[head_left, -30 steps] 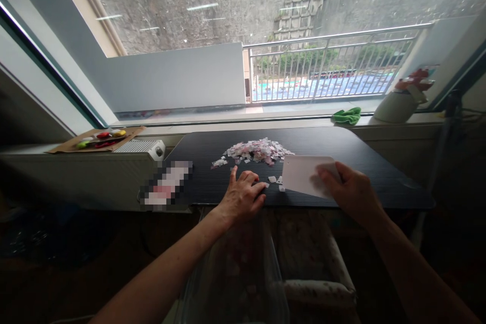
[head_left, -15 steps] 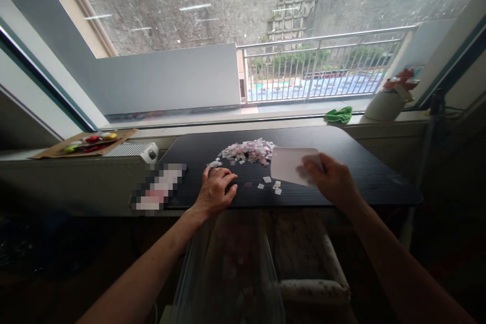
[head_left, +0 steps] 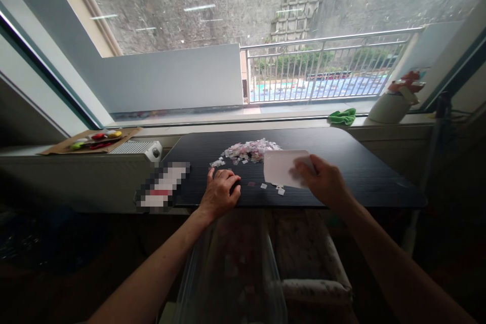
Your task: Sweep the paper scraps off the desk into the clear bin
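My right hand (head_left: 324, 179) grips one end of a flat white scraper (head_left: 283, 166) with rounded corners, held above the dark tabletop (head_left: 322, 142). Behind its left edge lies a heap of small white and pink square chips (head_left: 250, 149). My left hand (head_left: 220, 190) rests at the table's front part with curved, parted fingers and nothing visible in them. Its fingertips are close to a few stray chips (head_left: 217, 162) left of the heap. Several loose chips (head_left: 281, 192) lie below the scraper, which partly hides them.
A clear plastic bin (head_left: 231, 263) stands below the table's front edge, beside a wrapped bundle (head_left: 311, 263). A blurred-out object (head_left: 163, 187) sits at the table's left. A green cloth (head_left: 342, 116) and a pale pot (head_left: 387, 106) are on the windowsill, with a radiator (head_left: 140, 149) at left.
My right hand has moved the scraper slightly left, now covering some of the loose chips. My left fingers are a little more curled. The view has shifted slightly.
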`<state>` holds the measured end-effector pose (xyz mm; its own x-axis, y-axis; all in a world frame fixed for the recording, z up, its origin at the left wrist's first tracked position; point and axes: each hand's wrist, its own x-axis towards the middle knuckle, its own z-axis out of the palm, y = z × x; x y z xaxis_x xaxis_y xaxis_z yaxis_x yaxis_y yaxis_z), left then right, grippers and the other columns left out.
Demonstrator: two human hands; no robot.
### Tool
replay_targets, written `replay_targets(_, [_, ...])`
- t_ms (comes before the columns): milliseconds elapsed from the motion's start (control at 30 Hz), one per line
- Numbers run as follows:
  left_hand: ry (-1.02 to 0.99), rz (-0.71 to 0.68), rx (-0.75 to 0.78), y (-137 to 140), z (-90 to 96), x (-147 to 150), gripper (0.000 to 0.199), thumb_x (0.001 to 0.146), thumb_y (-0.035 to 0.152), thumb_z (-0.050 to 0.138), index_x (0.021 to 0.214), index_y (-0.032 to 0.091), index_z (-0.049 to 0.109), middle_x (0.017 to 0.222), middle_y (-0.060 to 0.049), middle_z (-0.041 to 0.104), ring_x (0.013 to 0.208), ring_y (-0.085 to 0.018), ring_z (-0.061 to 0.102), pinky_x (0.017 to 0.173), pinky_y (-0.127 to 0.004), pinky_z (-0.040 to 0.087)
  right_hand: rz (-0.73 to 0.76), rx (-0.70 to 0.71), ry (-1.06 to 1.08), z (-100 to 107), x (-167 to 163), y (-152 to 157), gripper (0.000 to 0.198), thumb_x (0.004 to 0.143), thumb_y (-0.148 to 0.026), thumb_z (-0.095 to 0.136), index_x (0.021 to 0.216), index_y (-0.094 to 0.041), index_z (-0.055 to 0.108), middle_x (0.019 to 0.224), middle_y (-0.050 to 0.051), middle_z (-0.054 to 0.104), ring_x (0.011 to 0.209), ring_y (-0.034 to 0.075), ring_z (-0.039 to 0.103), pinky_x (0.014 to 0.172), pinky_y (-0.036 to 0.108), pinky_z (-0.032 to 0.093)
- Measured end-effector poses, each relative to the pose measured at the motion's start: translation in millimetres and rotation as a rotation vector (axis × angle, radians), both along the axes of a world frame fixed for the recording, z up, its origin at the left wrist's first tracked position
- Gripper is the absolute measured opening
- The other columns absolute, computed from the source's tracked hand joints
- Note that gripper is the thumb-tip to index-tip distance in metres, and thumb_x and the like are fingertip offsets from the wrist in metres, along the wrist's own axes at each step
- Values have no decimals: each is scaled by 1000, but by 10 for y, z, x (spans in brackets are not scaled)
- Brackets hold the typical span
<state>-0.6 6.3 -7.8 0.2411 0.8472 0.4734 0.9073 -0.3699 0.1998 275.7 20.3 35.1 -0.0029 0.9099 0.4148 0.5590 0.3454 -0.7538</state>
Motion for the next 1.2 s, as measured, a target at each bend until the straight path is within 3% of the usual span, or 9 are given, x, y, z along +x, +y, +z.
replay_targets(133, [6,1,-9,-4,7,6,25,86,26,50,102,20,68,103,-8,66,106,-27,60,114,-61,24,12,-20,-30,-3,-34,24,24,84,-45,58,81,-22,64,69,2,71,60,17,64,54,27,47])
replay_targets(333, [-16,2,-4,-8,11,11,24,85,26,51,101,21,68,102,-7,66,105,-27,60,113,-61,25,-139,29,-14,79,238,11,24,81,-45,60,83,-21,67,65,2,70,59,17,63,52,25,47])
replay_targets(467, [-17,3,-11,-8,10,12,24,84,25,52,101,21,68,102,-7,66,107,-27,60,114,-60,25,-128,-97,22,35,452,62,24,76,-44,62,78,-21,69,62,0,68,56,16,61,49,25,46])
replay_targets(733, [4,0,1,-12,9,3,24,85,26,50,102,21,68,103,-7,66,104,-26,60,114,-60,26,-42,-392,471,-115,548,292,12,73,-25,65,85,-23,66,75,0,74,60,15,67,55,24,54])
replay_targets(867, [0,-2,29,-5,-1,-4,24,85,26,51,101,22,68,102,-7,67,104,-27,60,113,-60,26,37,-497,500,-134,491,327,11,72,-19,67,83,-21,68,74,0,75,61,14,68,57,24,55])
replay_targets(1200, [-22,-35,37,-17,11,-20,26,86,29,50,107,23,66,106,-8,67,111,-27,58,114,-60,23,167,-603,468,-104,565,311,15,68,-23,75,82,-19,72,76,1,77,63,16,69,58,25,55])
